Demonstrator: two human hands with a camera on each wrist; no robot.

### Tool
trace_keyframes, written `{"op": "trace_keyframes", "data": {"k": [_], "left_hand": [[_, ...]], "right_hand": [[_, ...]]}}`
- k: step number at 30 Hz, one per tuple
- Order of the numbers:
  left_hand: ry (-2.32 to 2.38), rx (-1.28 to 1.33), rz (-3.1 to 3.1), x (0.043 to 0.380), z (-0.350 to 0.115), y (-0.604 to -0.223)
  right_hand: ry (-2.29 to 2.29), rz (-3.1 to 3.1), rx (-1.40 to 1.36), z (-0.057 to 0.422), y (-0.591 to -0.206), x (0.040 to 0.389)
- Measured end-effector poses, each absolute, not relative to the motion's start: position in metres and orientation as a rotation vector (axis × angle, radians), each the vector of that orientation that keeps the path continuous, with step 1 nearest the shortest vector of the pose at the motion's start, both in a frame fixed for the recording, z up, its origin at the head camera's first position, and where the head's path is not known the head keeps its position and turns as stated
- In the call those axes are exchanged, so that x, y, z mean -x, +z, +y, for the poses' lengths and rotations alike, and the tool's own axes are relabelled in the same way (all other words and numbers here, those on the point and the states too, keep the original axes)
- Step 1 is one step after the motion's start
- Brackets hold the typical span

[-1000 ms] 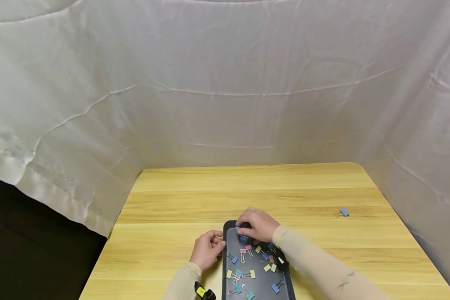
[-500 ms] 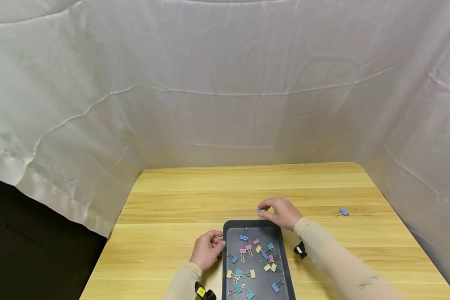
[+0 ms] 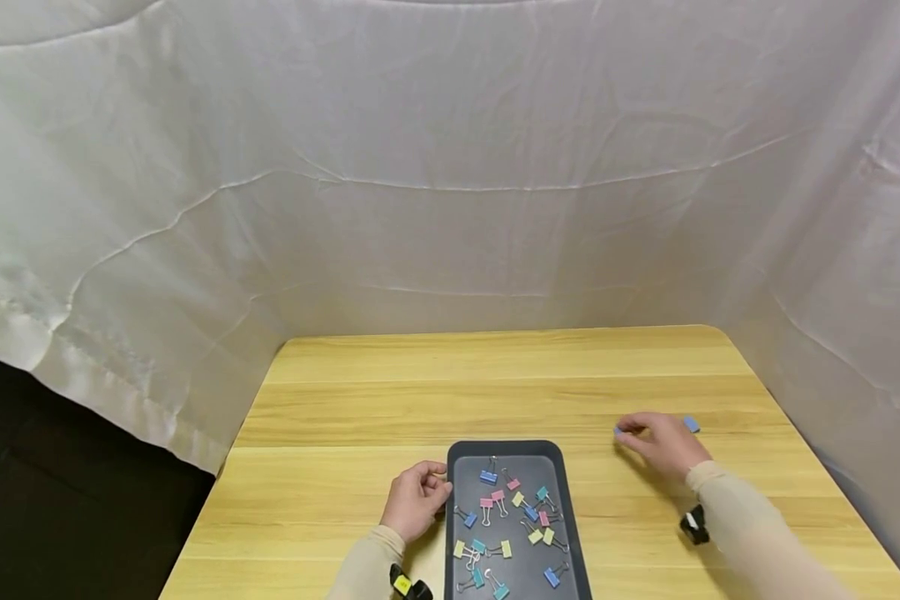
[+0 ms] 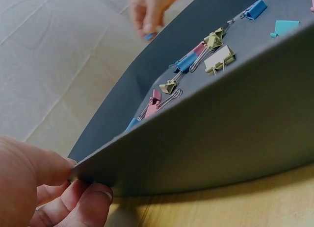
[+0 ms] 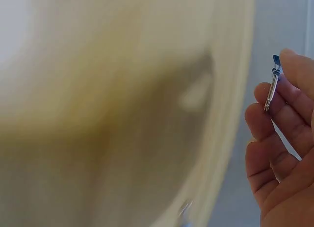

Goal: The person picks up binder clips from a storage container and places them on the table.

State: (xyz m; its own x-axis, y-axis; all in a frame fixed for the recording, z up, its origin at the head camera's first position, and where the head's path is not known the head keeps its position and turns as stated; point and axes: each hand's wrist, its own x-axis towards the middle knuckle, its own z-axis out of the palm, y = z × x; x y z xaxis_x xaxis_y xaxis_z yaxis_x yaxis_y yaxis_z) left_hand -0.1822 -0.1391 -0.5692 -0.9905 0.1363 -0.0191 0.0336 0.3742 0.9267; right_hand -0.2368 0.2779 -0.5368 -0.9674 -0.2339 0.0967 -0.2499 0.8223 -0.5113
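My left hand (image 3: 412, 504) pinches the rim of a dark grey tray (image 3: 506, 447) at its left side, as the left wrist view shows closely. Between the thumb and fingers of my right hand (image 3: 663, 446) is a blue binder clip (image 5: 276, 63), held over the table to the right of the tray. Its silver handles lie against the fingers. A second blue binder clip (image 3: 692, 424) lies on the table just beyond that hand, partly hidden by it. Inside the tray are scattered several binder clips (image 4: 220, 59) in blue, pink, yellow and teal.
The wooden table (image 3: 330, 417) extends behind the tray and to both sides. Pale cloth (image 3: 495, 242) hangs around its back and sides. Past the cloth at the lower left the floor (image 3: 60, 500) is dark.
My right hand has lifted a blue binder clip out of the tray's far end and carried it right, close to the clip on the table. My left hand has stayed at the rim.
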Motion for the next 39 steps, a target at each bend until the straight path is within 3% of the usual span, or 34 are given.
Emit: {"op": "trace_keyframes", "data": {"k": [11, 27, 39], "left_hand": [[1.696, -0.157, 2.545, 0.181, -0.144, -0.566], [1.704, -0.181, 2.561, 0.183, -0.141, -0.566], [1.696, -0.170, 2.568, 0.183, -0.140, -0.564]], "right_hand": [[0.663, -3.000, -0.324, 0.337, -0.552, 0.218], [0.656, -2.998, -0.311, 0.340, -0.554, 0.219], [0.728, -2.955, -0.369, 0.310, -0.526, 0.224]]}}
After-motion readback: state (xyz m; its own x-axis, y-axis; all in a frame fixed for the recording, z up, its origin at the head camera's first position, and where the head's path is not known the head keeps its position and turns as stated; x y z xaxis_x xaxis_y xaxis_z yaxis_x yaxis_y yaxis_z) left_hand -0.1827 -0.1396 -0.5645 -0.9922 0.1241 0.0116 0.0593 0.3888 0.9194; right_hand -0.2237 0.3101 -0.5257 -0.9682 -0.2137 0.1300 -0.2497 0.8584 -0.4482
